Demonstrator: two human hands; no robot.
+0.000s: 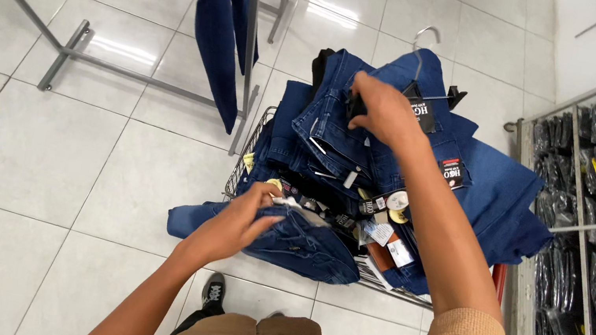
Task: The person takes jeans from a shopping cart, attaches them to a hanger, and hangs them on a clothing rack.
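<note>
The left hand (237,226) clamps the waistband of folded jeans (302,244) at the wire cart's (242,160) near edge. The right hand (383,109) closes on 1 hanger (419,67) atop the heaped denim. Tugging it risks toppling the stack onto the floor (22,148).

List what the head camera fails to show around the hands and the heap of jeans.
- Wire cart: mostly buried under the pile of jeans; only one side shows.
- Right hand: fingertips hidden in the denim folds, so its grip is unclear.
- Left hand: its back faces the camera; fingers curl over a folded pair.
- Hanging jeans: top cut off by the frame edge.
- Shelf packets: contents too dark to tell.
</note>
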